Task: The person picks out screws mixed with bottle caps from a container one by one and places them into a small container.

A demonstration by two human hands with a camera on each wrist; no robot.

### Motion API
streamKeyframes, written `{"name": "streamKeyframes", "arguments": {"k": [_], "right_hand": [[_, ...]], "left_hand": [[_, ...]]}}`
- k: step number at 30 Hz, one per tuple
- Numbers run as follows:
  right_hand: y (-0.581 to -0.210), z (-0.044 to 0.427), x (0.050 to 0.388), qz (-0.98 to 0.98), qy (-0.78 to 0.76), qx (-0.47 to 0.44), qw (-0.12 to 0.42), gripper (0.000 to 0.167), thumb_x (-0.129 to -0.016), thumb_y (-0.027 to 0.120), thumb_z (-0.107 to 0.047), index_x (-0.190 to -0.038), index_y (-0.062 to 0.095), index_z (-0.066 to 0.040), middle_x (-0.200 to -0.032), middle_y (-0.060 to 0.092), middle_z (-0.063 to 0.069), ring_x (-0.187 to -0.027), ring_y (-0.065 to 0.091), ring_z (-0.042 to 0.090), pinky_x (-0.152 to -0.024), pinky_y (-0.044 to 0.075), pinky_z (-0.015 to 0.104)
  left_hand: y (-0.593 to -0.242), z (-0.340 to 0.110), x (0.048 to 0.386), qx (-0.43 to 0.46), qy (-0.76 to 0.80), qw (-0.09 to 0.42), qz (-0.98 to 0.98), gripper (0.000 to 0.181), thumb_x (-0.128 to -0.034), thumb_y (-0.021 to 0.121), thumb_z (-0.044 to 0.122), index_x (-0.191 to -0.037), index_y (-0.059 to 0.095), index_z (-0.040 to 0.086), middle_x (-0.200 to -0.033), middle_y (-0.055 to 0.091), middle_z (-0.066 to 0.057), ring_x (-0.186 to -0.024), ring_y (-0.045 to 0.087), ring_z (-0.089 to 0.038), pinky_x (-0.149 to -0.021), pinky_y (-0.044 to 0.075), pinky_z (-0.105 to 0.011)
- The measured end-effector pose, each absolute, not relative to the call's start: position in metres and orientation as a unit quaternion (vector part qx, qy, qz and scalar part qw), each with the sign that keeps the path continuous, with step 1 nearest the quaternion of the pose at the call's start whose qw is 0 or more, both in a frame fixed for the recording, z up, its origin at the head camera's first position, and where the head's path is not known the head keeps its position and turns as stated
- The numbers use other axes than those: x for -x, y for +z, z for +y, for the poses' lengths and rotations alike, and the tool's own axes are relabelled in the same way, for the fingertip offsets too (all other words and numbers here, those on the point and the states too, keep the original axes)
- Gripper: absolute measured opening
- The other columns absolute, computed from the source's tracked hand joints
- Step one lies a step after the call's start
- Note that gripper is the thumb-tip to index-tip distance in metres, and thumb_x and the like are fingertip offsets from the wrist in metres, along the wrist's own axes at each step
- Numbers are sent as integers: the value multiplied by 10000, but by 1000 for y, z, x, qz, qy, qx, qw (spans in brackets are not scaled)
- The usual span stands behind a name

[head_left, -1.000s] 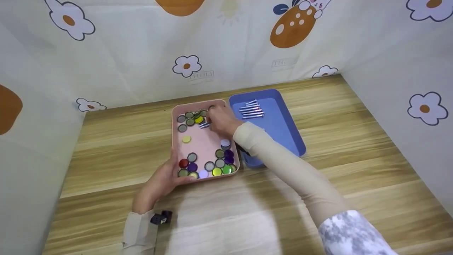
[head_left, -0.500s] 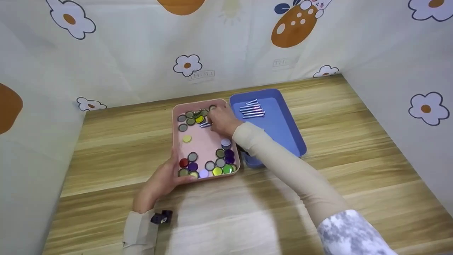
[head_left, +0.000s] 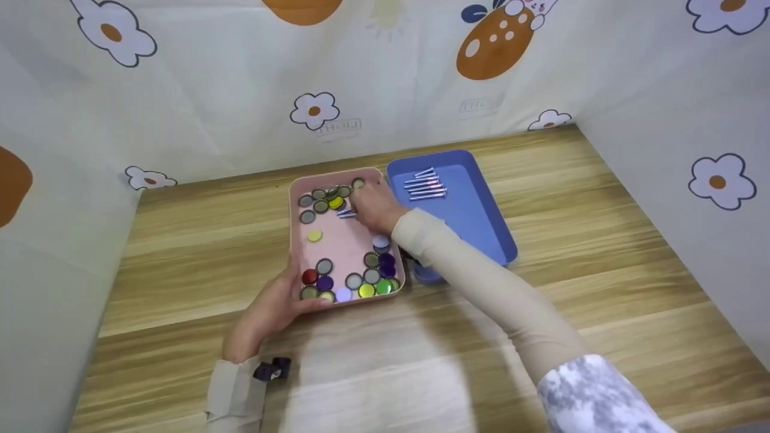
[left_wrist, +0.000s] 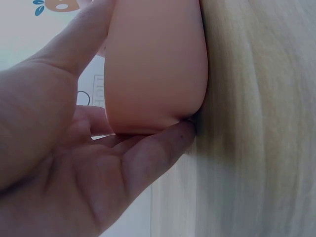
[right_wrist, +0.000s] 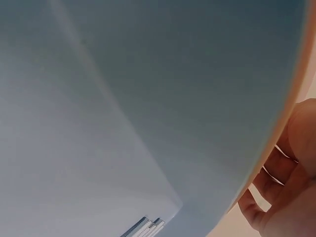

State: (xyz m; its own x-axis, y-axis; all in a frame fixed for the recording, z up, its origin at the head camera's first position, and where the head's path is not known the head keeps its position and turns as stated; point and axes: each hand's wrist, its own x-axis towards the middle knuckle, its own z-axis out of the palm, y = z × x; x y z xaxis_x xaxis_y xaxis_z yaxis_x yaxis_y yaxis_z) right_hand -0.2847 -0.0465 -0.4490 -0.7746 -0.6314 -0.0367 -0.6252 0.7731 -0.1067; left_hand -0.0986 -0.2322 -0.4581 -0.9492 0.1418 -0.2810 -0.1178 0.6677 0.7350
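A pink tray (head_left: 337, 246) holds many bottle caps, gathered along its far end and near end. My left hand (head_left: 274, 307) grips its near left corner, fingers along the side wall and thumb on the front edge. In the left wrist view, that hand (left_wrist: 98, 168) wraps the tray's rounded corner (left_wrist: 158, 64). My right hand (head_left: 376, 207) reaches into the tray's far right part, fingers bent down. Silver screws (head_left: 346, 213) stick out to the left from beneath its fingertips, which are hidden. The right wrist view shows this hand (right_wrist: 286, 182) beyond the tray rim.
A blue tray (head_left: 472, 222) stands close against the pink tray's right side, with several silver screws (head_left: 427, 186) lying in its far left part. My right forearm crosses over it. A patterned curtain (head_left: 240, 90) encloses the wooden table (head_left: 198, 252) behind and at both sides.
The view shifts slightly. My right hand stays over the screws in the pink tray, and my left hand keeps its grip on the corner.
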Motion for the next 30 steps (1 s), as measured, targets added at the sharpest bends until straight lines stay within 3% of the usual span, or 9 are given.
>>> {"name": "streamKeyframes", "arguments": {"k": [4, 10, 18, 25, 30], "right_hand": [[-449, -47, 284, 941, -41, 334, 32, 181, -931, 598, -67, -881, 772, -63, -1001, 756, 110, -1061, 666, 318, -1125, 368, 506], [-447, -47, 284, 940, -34, 338, 36, 172, -928, 588, -69, -864, 747, -57, -1007, 749, 114, -1078, 648, 323, -1126, 353, 511], [-440, -39, 288, 934, -24, 356, 32, 177, -959, 617, -181, -1024, 723, -55, -1215, 697, 113, -1271, 535, 337, -1136, 347, 506], [-431, -28, 296, 935, -52, 349, 32, 182, -960, 650, -205, -1094, 688, -89, -1185, 698, 55, -1158, 540, 269, -1001, 371, 427], [-427, -18, 300, 936, -49, 348, 24, 231, -976, 620, -172, -1188, 668, -96, -1230, 681, 64, -1153, 516, 256, -987, 381, 407]], "left_hand": [[-458, -233, 99, -7, 406, 162, 899, 1224, -853, 793, 347, -1597, -159, 149, -1654, 194, -238, -1517, 265, -380, -1254, 150, -530], [-458, -232, 98, -2, 413, 167, 895, 1227, -854, 797, 333, -1597, -167, 178, -1661, 191, -218, -1525, 252, -366, -1258, 145, -521], [-458, -234, 99, -14, 380, 150, 913, 1204, -838, 801, 385, -1582, -57, -15, -1623, 215, -287, -1493, 301, -401, -1244, 209, -533], [-457, -233, 99, -17, 380, 153, 912, 1218, -841, 794, 389, -1584, -94, 8, -1625, 213, -283, -1497, 293, -405, -1246, 187, -536], [-457, -234, 99, -17, 384, 151, 911, 1230, -826, 805, 393, -1599, -92, 60, -1621, 253, -269, -1485, 329, -396, -1244, 200, -536]]}}
